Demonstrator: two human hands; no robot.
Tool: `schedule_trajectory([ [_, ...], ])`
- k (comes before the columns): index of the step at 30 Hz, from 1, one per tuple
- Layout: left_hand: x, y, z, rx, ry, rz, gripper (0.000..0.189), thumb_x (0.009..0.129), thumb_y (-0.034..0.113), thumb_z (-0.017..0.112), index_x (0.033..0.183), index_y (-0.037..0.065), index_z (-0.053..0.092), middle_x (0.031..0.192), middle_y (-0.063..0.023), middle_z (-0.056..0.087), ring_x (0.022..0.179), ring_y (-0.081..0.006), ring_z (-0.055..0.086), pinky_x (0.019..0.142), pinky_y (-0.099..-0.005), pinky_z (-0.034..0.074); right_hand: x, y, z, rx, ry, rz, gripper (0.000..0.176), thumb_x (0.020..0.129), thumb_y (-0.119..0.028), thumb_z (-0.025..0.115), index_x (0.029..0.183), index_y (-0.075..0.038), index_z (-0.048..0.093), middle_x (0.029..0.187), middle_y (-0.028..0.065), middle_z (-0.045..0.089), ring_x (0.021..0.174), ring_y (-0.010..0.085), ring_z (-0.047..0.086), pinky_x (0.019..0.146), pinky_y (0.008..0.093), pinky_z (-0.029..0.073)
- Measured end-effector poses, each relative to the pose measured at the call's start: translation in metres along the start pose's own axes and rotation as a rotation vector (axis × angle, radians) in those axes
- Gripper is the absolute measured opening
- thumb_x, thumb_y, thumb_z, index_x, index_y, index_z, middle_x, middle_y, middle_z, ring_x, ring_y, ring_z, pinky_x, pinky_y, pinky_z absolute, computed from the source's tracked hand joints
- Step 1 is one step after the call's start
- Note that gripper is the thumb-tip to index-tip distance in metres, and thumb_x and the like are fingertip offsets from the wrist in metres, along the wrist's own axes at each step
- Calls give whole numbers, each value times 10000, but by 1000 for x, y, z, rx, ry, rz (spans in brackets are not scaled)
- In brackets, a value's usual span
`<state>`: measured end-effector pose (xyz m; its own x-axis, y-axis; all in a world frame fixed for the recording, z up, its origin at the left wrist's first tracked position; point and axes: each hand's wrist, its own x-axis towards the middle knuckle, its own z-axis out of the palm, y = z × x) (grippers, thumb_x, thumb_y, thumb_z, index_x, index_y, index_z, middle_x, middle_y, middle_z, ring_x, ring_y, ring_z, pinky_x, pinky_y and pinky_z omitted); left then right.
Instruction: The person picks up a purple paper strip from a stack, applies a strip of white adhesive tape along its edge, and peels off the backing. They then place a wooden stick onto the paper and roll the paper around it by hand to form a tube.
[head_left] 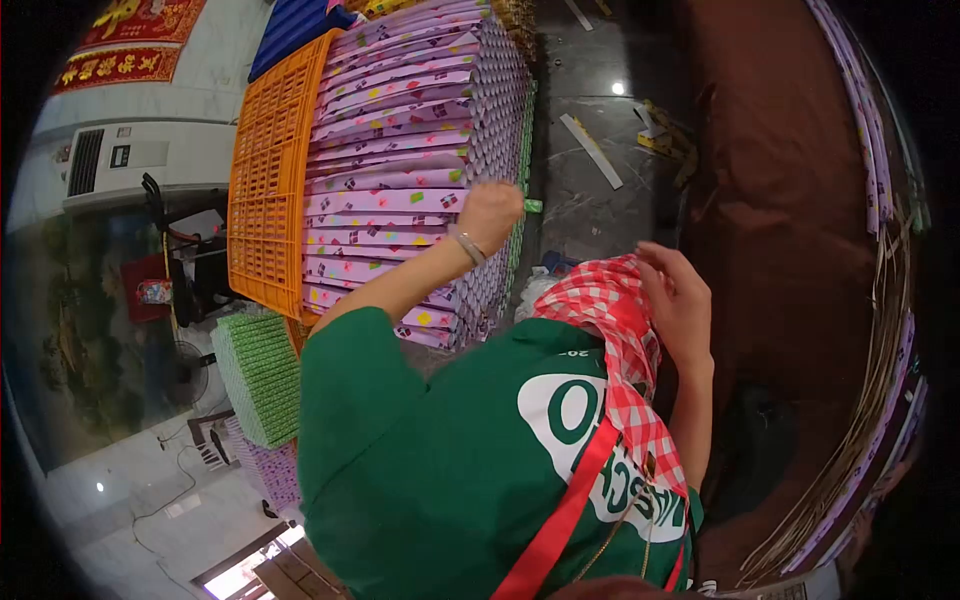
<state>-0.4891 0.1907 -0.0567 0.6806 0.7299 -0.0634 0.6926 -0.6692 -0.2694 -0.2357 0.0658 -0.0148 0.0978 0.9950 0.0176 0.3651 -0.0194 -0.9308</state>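
Observation:
My left hand (492,216), with a silver bracelet at the wrist, is closed in a fist by the cut ends of stacked lilac paper rolls (390,200). A green printed roll end (533,206) sticks out past the fist; the rest of it is hidden. The lilac rolls carry small coloured gift and leaf prints and lie tightly packed. On the other side, my right hand (682,295) has loosely bent fingers, its fingertips right at the edge of a red-and-white gingham cloth (600,285). That cloth lies bunched over the front of my green shirt.
An orange plastic crate (270,175) borders the lilac stack. Green rolls (258,375) are piled nearby. Paper scraps (592,150) litter the dark floor. A brown cover (780,180) spreads at right, with more lilac rolls (865,110) beyond. A fan (187,372) stands at left.

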Motion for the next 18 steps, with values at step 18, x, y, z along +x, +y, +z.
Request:
schedule_trajectory([
  [18,113,237,-157,-274,376,313,286,715,174,555,924,-2,640,890,-171,608,851,-325,564,683,-396,463,21,22,-70,675,-27,-416,404,858,-181,530,1214,-9,449,1168,113,510,966,190,538,898,305,412],
])
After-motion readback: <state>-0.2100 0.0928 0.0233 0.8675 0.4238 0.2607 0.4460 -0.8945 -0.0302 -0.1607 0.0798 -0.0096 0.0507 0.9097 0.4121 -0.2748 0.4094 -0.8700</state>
